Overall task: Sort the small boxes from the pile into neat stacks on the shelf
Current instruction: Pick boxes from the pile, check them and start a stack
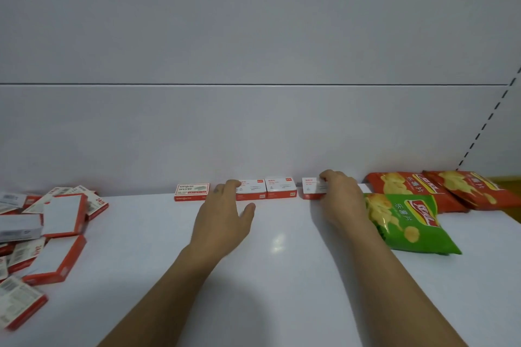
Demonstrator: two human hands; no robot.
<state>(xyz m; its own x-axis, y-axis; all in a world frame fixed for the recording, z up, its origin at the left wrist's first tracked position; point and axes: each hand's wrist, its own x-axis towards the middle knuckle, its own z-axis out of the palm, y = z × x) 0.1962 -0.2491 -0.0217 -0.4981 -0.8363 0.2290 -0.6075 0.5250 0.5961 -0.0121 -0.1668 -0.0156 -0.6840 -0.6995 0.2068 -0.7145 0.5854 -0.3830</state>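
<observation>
Far left: pile [42, 231] of small red-and-white boxes, loose and overlapping, lying at mixed angles on the white shelf [267, 276], some face down with the plain white side up.

Back edge, against the rear panel [253, 127]: a row of four boxes.
- staple box [192, 191], flatter, red-framed label, stands alone with a gap on its right.
- second box [251, 189] and third box [281, 191]: same white-top, red-base type, side by side, touching or nearly so.
- fourth box [311, 191]: same type, small gap from the third.

Left hand [222, 220]: palm down, fingers extended and close together, thumb splayed out to the right. Fingertips are at the second box's left end, in the gap next to the staple box. No grasp.

Right hand [342, 200]: fingers curled over the top right of the fourth box, clamped on it. The box looks to be sitting on the shelf, upright. Thumb not visible.

Right side: green chip bag [408, 222] lies flat, just beside the right wrist. Behind it are two red chip bags [408, 189], also flat, overlapping. Slotted upright [490, 118] at the far-right corner.
</observation>
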